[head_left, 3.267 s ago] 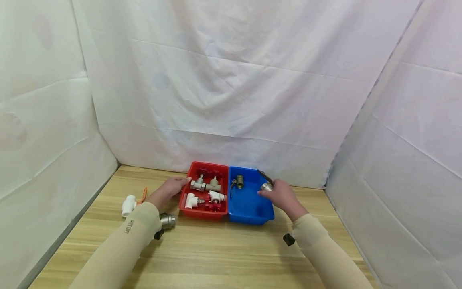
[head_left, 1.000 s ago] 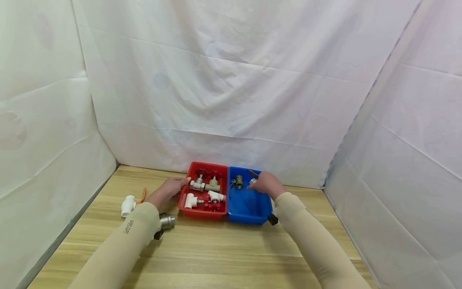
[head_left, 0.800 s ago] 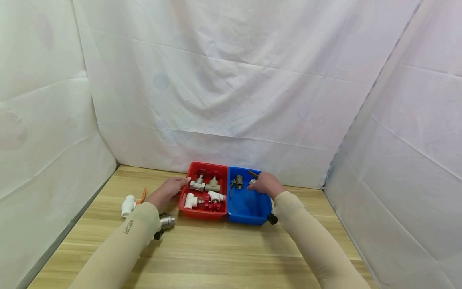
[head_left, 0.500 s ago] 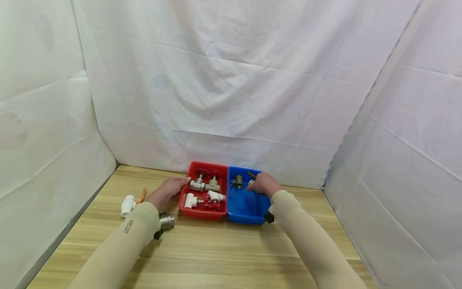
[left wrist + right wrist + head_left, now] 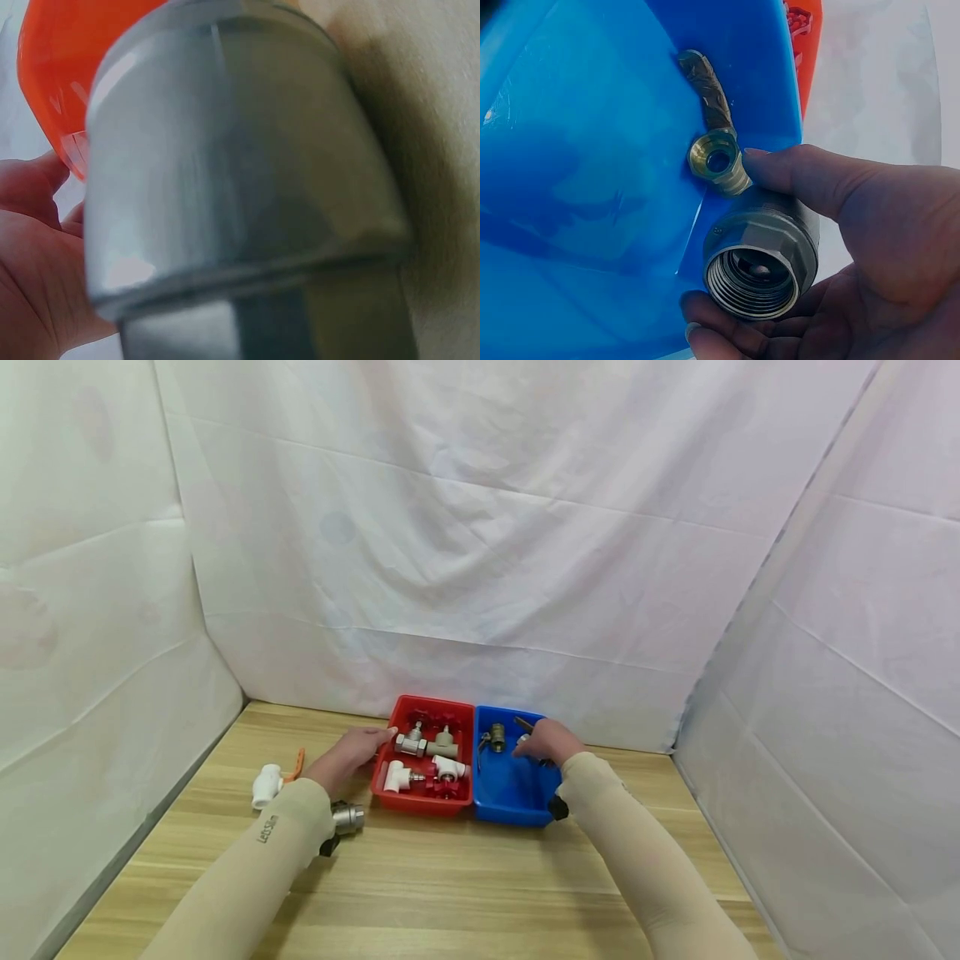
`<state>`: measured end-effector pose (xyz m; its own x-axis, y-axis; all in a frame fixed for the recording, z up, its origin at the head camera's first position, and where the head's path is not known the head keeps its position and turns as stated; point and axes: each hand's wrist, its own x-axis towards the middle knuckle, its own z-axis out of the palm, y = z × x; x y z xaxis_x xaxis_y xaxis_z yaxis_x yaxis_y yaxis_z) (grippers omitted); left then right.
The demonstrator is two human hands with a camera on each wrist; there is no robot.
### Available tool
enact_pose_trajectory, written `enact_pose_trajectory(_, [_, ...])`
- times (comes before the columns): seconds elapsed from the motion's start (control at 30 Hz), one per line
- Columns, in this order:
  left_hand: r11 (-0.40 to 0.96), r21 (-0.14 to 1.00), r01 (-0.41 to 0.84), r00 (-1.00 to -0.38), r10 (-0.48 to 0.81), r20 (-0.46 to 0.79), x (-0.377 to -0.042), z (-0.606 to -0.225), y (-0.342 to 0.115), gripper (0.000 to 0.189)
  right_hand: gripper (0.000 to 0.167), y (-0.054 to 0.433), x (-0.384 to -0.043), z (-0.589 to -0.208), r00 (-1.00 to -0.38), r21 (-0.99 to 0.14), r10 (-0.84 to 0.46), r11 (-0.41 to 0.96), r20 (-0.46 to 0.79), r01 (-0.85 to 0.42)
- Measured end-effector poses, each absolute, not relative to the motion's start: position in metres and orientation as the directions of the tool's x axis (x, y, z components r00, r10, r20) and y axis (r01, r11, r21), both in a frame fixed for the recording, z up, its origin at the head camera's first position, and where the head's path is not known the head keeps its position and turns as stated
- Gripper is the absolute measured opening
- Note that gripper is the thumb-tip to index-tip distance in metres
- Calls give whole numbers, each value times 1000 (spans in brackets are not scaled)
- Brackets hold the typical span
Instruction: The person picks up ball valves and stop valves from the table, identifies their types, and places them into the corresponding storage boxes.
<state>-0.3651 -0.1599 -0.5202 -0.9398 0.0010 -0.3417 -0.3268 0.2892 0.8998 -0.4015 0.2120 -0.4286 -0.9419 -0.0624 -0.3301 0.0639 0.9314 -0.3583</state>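
My right hand [image 5: 551, 742] grips a silver metal ball valve [image 5: 757, 262] with a threaded opening, thumb on one side and fingers beneath. In the head view it is low over the back right of the blue tray [image 5: 517, 814], with its lever [image 5: 522, 724] sticking out past the hand. A small brass valve [image 5: 718, 159] with a brown lever lies in that tray, close to my thumb. My left hand [image 5: 352, 756] holds the left rim of the red tray [image 5: 420, 806]; its fingertips are partly hidden. Beneath my left wrist is a large silver valve [image 5: 240, 165].
The trays stand side by side near the back curtain. In the red one lie several valves, among them a white tee-shaped one [image 5: 397, 777] and a beige one [image 5: 444, 743]. A white valve with an orange handle [image 5: 267, 787] rests on the wooden table [image 5: 435, 893], far left.
My right hand has carried the ball valve leftward and inward from the blue tray's right edge, then shifted only slightly. The left hand stays on the red tray's rim.
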Motion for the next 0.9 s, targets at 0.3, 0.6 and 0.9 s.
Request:
enact_pose_trajectory(0.3, [301, 897, -325, -941, -9, -338, -361, -519, -157, 65, 35, 212, -405, -431, -937, -348, -57, 935, -345, 71])
enact_pose_trajectory(0.6, [303, 896, -324, -942, -14, -336, -362, -519, -156, 64, 37, 210, -401, -434, -941, -361, -86, 932, -328, 41])
enact_pose_trajectory(0.9, [302, 893, -335, -938, -17, -346, -362, -520, -157, 67, 32, 205, -402, -442, -938, -333, -102, 943, -331, 15])
